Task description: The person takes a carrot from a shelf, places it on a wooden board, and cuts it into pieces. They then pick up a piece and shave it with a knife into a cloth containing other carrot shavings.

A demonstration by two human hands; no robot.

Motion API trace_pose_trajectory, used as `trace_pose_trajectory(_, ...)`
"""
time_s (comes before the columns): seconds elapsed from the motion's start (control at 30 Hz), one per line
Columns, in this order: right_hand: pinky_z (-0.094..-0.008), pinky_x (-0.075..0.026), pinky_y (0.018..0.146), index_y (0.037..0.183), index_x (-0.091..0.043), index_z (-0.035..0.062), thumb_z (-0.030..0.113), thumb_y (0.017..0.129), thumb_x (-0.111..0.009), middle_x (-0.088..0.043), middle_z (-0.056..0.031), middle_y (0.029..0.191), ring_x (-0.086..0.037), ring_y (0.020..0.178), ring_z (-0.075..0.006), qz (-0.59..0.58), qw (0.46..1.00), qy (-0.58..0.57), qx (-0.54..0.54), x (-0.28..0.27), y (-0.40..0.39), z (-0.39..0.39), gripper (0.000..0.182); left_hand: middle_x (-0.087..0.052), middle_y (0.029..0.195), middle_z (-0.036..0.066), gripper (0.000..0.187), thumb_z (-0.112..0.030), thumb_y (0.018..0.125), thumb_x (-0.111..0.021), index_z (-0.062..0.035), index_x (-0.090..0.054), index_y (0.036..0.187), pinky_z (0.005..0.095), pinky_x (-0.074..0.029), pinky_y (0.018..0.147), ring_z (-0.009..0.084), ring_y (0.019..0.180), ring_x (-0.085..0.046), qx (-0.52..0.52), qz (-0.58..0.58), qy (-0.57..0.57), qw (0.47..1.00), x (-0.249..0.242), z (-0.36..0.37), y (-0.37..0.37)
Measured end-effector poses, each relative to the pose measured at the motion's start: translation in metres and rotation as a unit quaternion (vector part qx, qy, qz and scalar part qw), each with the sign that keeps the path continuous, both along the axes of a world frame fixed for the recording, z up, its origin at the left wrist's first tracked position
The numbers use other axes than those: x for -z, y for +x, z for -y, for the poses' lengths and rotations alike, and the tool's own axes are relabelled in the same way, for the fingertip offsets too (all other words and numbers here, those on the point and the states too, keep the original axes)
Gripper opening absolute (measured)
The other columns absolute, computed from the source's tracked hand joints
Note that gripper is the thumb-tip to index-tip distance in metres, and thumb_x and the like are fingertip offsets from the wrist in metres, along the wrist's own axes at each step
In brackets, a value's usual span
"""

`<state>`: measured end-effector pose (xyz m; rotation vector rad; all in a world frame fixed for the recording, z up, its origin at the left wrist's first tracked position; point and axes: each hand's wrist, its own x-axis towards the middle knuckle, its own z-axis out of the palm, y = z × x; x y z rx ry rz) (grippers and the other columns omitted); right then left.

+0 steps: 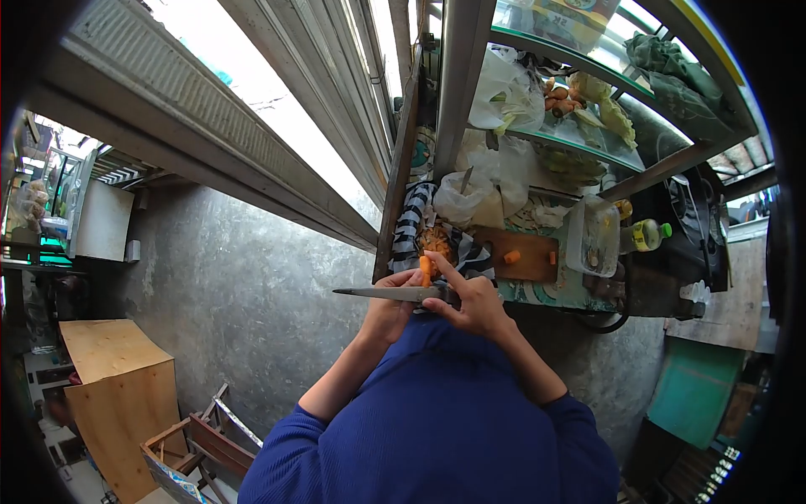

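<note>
In front of my chest, my left hand is closed around the lower part of a peeled carrot, which points away from me. My right hand grips a knife, its long blade pointing left across the carrot's lower end. The right index finger reaches along the carrot and the right thumb lies by the blade's base; the knife handle is mostly hidden in the palm. Just beyond both hands, a heap of cut carrot lies on a black-and-white striped plastic bag.
To the right, a wooden cutting board bears carrot pieces. Past it stand a clear plastic container and a green-capped bottle. A glass display shelf with vegetables rises above the counter. Metal shutters stand at the left.
</note>
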<state>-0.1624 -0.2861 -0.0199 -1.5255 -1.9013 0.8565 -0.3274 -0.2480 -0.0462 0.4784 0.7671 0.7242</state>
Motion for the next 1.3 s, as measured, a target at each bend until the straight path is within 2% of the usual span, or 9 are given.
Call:
trace_pose_trajectory(0.23, -0.0318, -0.038, 0.045, 0.135, -0.027, 0.0107, 0.046, 0.080, -0.055, -0.043, -0.0121, 0.046, -0.048, 0.041, -0.0237, -0.010, 1.000, -0.011, 0.003, 0.006, 0.002, 0.000, 0.071, -0.059, 0.086, 0.005, 0.028, -0.017, 0.086, -0.056, 0.0045, -0.055, 0.104, 0.0215, -0.046, 0.070, 0.0102, 0.078, -0.057, -0.001, -0.017, 0.044, 0.999, -0.002, 0.007, 0.001)
trace_pose_trajectory(0.3, -0.0315, -0.038, 0.046, 0.135, -0.028, 0.0108, 0.045, 0.080, -0.055, -0.043, -0.0123, 0.046, -0.046, 0.041, -0.0232, -0.020, 1.000, -0.019, -0.008, 0.005, 0.009, -0.003, 0.070, -0.060, 0.086, 0.005, 0.027, -0.015, 0.086, -0.056, 0.0042, -0.055, 0.104, 0.0218, -0.046, 0.070, 0.0108, 0.078, -0.058, -0.001, 0.049, 0.011, 0.999, 0.001, 0.009, 0.000)
trace_pose_trajectory(0.5, -0.0303, -0.036, 0.046, 0.135, -0.029, 0.0105, 0.044, 0.080, -0.054, -0.042, -0.0124, 0.048, -0.044, 0.041, -0.0222, -0.072, 0.995, -0.065, -0.031, -0.007, 0.016, 0.002, 0.069, -0.062, 0.089, 0.007, 0.027, -0.016, 0.085, -0.056, 0.0040, -0.056, 0.103, 0.0233, -0.048, 0.072, 0.0114, 0.078, -0.059, 0.016, 0.035, -0.016, 0.999, -0.005, -0.003, -0.001)
trace_pose_trajectory(0.57, -0.0354, -0.040, 0.050, 0.136, -0.027, 0.0138, 0.047, 0.081, -0.051, -0.044, -0.0137, 0.046, -0.051, 0.045, -0.0297, -0.039, 0.998, -0.045, -0.027, 0.001, 0.014, 0.004, 0.068, -0.062, 0.089, 0.008, 0.026, -0.016, 0.085, -0.056, 0.0040, -0.056, 0.103, 0.0234, -0.048, 0.072, 0.0115, 0.078, -0.059, 0.021, 0.041, -0.007, 0.999, -0.005, -0.005, -0.002)
trace_pose_trajectory(0.9, -0.0315, -0.036, 0.046, 0.136, -0.025, 0.0102, 0.045, 0.081, -0.053, -0.039, -0.0114, 0.044, -0.045, 0.040, -0.0239, -0.059, 0.997, -0.048, -0.028, -0.005, 0.013, 0.003, 0.071, -0.061, 0.087, 0.008, 0.025, -0.018, 0.085, -0.057, 0.0019, -0.057, 0.101, 0.0247, -0.048, 0.074, 0.0127, 0.079, -0.059, 0.022, 0.047, -0.049, 0.997, -0.007, 0.001, -0.001)
trace_pose_trajectory(1.0, -0.0309, -0.038, 0.049, 0.136, -0.025, 0.0097, 0.045, 0.080, -0.054, -0.047, -0.0146, 0.052, -0.049, 0.044, -0.0254, -0.049, 0.996, -0.066, -0.029, -0.002, 0.011, 0.005, 0.072, -0.061, 0.087, 0.008, 0.024, -0.017, 0.084, -0.057, 0.0011, -0.058, 0.099, 0.0256, -0.048, 0.074, 0.0129, 0.079, -0.059, 0.031, 0.068, -0.064, 0.995, -0.011, 0.001, -0.003)
trace_pose_trajectory(1.07, -0.0366, -0.040, 0.050, 0.137, -0.025, 0.0175, 0.045, 0.082, -0.052, -0.046, -0.0167, 0.049, -0.053, 0.048, -0.0312, -0.099, 0.995, 0.012, 0.001, 0.017, 0.008, 0.005, 0.067, -0.061, 0.087, 0.008, 0.023, -0.017, 0.085, -0.057, 0.0009, -0.058, 0.098, 0.0258, -0.047, 0.074, 0.0127, 0.078, -0.059, 0.037, 0.087, -0.060, 0.994, -0.001, 0.007, -0.006)
trace_pose_trajectory(1.2, -0.0353, -0.039, 0.051, 0.137, -0.024, 0.0176, 0.044, 0.083, -0.050, -0.044, -0.0160, 0.048, -0.052, 0.046, -0.0298, -0.188, 0.982, 0.014, -0.015, 0.014, 0.010, 0.003, 0.065, -0.061, 0.087, 0.007, 0.021, -0.017, 0.085, -0.056, 0.0005, -0.057, 0.096, 0.0260, -0.047, 0.075, 0.0122, 0.077, -0.058, 0.022, 0.061, -0.052, 0.997, -0.005, 0.012, -0.001)
trace_pose_trajectory(1.3, -0.0343, -0.038, 0.050, 0.137, -0.023, 0.0173, 0.044, 0.084, -0.049, -0.041, -0.0139, 0.046, -0.048, 0.043, -0.0280, -0.162, 0.981, -0.095, -0.039, -0.009, 0.015, 0.006, 0.065, -0.061, 0.084, 0.006, 0.021, -0.018, 0.086, -0.056, 0.0002, -0.057, 0.098, 0.0257, -0.047, 0.073, 0.0117, 0.076, -0.058, 0.036, 0.072, -0.031, 0.996, -0.014, 0.003, 0.002)
